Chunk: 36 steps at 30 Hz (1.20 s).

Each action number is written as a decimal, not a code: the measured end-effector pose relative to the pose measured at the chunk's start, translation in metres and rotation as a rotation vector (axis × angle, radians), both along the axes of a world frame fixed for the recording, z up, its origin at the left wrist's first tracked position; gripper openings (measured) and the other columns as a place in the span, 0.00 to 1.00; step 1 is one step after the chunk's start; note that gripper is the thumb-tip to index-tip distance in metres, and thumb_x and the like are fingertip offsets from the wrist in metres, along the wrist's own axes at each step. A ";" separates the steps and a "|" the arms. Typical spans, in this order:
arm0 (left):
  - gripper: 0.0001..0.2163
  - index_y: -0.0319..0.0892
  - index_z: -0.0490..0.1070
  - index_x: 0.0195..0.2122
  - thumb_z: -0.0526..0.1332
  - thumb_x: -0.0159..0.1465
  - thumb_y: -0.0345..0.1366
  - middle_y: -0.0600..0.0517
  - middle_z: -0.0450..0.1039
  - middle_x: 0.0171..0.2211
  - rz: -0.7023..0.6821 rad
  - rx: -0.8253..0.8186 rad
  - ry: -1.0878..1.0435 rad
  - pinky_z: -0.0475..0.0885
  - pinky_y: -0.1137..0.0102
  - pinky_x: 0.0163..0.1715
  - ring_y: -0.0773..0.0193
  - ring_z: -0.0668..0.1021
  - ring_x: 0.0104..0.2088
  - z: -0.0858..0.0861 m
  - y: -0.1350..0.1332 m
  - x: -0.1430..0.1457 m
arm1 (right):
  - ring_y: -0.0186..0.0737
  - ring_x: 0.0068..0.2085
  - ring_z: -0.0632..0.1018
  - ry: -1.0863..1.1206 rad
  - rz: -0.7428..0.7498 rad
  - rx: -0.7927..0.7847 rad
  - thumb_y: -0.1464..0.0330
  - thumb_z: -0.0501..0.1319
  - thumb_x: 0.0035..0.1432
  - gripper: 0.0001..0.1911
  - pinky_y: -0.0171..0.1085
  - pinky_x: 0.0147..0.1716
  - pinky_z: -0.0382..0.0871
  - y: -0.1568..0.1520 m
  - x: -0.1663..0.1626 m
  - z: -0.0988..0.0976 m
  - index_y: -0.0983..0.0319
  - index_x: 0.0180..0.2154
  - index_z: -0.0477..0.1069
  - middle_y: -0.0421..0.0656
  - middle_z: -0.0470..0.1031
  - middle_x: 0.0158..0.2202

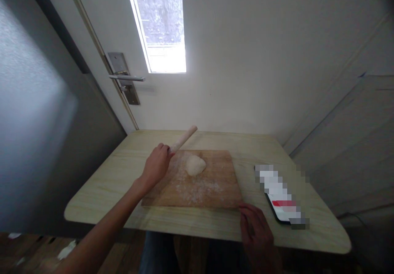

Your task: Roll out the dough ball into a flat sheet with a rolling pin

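Observation:
My left hand (156, 164) is closed round one end of a wooden rolling pin (184, 138), which slants up and to the right over the board's far left corner. A flattened lump of pale dough (195, 165) lies on the wooden cutting board (227, 171), just right of that hand. White flour is scattered over the board in front of the dough. At the near right corner of the board, my right hand (257, 226) has its fingertips closed on the edge; its thumb is partly in shadow.
The board rests on a light wood table (104, 179) with rounded corners. A phone-like flat device (280, 196), partly blurred out, lies at the right. Behind the table stands a white door with a metal handle (129, 78) and a narrow window (166, 23).

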<state>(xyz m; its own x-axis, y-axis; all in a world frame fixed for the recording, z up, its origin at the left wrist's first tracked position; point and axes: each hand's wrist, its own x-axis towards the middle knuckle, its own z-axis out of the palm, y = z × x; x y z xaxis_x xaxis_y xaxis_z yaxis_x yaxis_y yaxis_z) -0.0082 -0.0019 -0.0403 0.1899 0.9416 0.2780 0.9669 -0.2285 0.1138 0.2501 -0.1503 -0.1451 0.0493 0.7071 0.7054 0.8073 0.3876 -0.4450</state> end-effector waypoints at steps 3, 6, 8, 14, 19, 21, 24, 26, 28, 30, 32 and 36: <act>0.11 0.38 0.64 0.30 0.46 0.61 0.36 0.47 0.66 0.32 -0.002 -0.038 -0.067 0.63 0.69 0.33 0.62 0.69 0.33 -0.020 -0.011 0.003 | 0.36 0.38 0.69 0.005 -0.012 -0.009 0.76 0.51 0.52 0.07 0.39 0.37 0.66 0.000 0.000 0.000 0.62 0.34 0.63 0.44 0.67 0.34; 0.11 0.38 0.63 0.31 0.45 0.61 0.36 0.47 0.66 0.32 -0.003 -0.077 -0.081 0.63 0.69 0.32 0.62 0.70 0.33 -0.035 -0.017 0.007 | 0.36 0.37 0.69 -0.005 -0.016 0.006 0.76 0.51 0.52 0.07 0.38 0.37 0.66 0.000 0.000 -0.001 0.62 0.34 0.63 0.44 0.67 0.34; 0.11 0.38 0.63 0.31 0.44 0.61 0.36 0.47 0.66 0.32 -0.011 -0.089 -0.070 0.63 0.69 0.33 0.62 0.70 0.34 -0.042 -0.019 0.009 | 0.36 0.37 0.69 -0.013 -0.013 0.018 0.76 0.51 0.52 0.07 0.38 0.37 0.66 0.000 0.001 -0.002 0.62 0.34 0.63 0.44 0.67 0.34; 0.10 0.39 0.62 0.32 0.44 0.61 0.37 0.47 0.65 0.34 -0.018 -0.053 -0.030 0.63 0.68 0.33 0.61 0.69 0.34 -0.046 -0.026 0.016 | 0.36 0.36 0.70 -0.039 -0.021 0.040 0.74 0.50 0.52 0.07 0.37 0.35 0.67 0.001 0.000 0.002 0.61 0.34 0.64 0.44 0.68 0.33; 0.10 0.37 0.61 0.34 0.45 0.61 0.35 0.45 0.64 0.34 0.025 -0.007 -0.003 0.63 0.65 0.34 0.58 0.68 0.36 -0.050 -0.032 0.023 | 0.36 0.36 0.71 -0.039 -0.016 0.054 0.73 0.50 0.52 0.07 0.37 0.35 0.68 0.002 -0.001 0.005 0.61 0.34 0.65 0.44 0.69 0.33; 0.09 0.37 0.61 0.34 0.45 0.61 0.34 0.45 0.63 0.34 0.030 -0.010 -0.009 0.63 0.64 0.36 0.58 0.67 0.37 -0.052 -0.034 0.026 | 0.36 0.36 0.71 -0.038 -0.011 0.052 0.73 0.50 0.52 0.08 0.37 0.35 0.68 0.002 0.000 0.003 0.61 0.34 0.65 0.44 0.69 0.33; 0.09 0.38 0.61 0.34 0.44 0.61 0.34 0.45 0.63 0.35 0.028 -0.022 -0.025 0.63 0.63 0.36 0.58 0.67 0.37 -0.054 -0.035 0.027 | 0.37 0.36 0.71 -0.036 -0.010 0.042 0.72 0.50 0.52 0.07 0.38 0.35 0.68 0.002 0.000 0.002 0.61 0.34 0.65 0.44 0.69 0.34; 0.09 0.38 0.61 0.34 0.44 0.61 0.34 0.45 0.63 0.36 0.026 -0.024 -0.035 0.62 0.64 0.36 0.58 0.67 0.38 -0.053 -0.035 0.027 | 0.37 0.36 0.71 -0.034 -0.012 0.048 0.72 0.50 0.52 0.07 0.37 0.35 0.68 0.002 0.000 0.002 0.61 0.33 0.65 0.44 0.70 0.33; 0.09 0.38 0.62 0.34 0.44 0.61 0.34 0.45 0.63 0.35 0.028 -0.039 -0.037 0.63 0.64 0.36 0.58 0.67 0.38 -0.049 -0.034 0.025 | 0.37 0.36 0.71 -0.034 -0.019 0.048 0.72 0.50 0.52 0.07 0.37 0.35 0.68 0.002 0.000 0.003 0.61 0.33 0.65 0.44 0.70 0.33; 0.10 0.38 0.62 0.34 0.45 0.61 0.35 0.45 0.64 0.35 0.016 -0.074 -0.041 0.63 0.65 0.36 0.59 0.68 0.37 -0.043 -0.034 0.022 | 0.36 0.36 0.71 -0.040 -0.021 0.045 0.72 0.50 0.53 0.07 0.37 0.35 0.68 0.001 0.000 0.002 0.61 0.33 0.65 0.44 0.70 0.33; 0.10 0.38 0.63 0.35 0.46 0.61 0.35 0.45 0.65 0.35 -0.001 -0.072 -0.063 0.63 0.65 0.36 0.59 0.68 0.37 -0.036 -0.036 0.020 | 0.36 0.36 0.71 -0.047 -0.018 0.040 0.72 0.50 0.53 0.07 0.37 0.35 0.68 0.001 0.001 0.001 0.61 0.34 0.65 0.44 0.69 0.34; 0.09 0.40 0.63 0.36 0.46 0.60 0.34 0.46 0.65 0.36 -0.070 0.038 -0.232 0.64 0.65 0.37 0.60 0.68 0.38 -0.031 -0.052 0.023 | 0.36 0.36 0.72 -0.065 -0.001 0.065 0.72 0.50 0.52 0.07 0.37 0.34 0.68 0.003 0.003 -0.003 0.61 0.34 0.65 0.44 0.69 0.33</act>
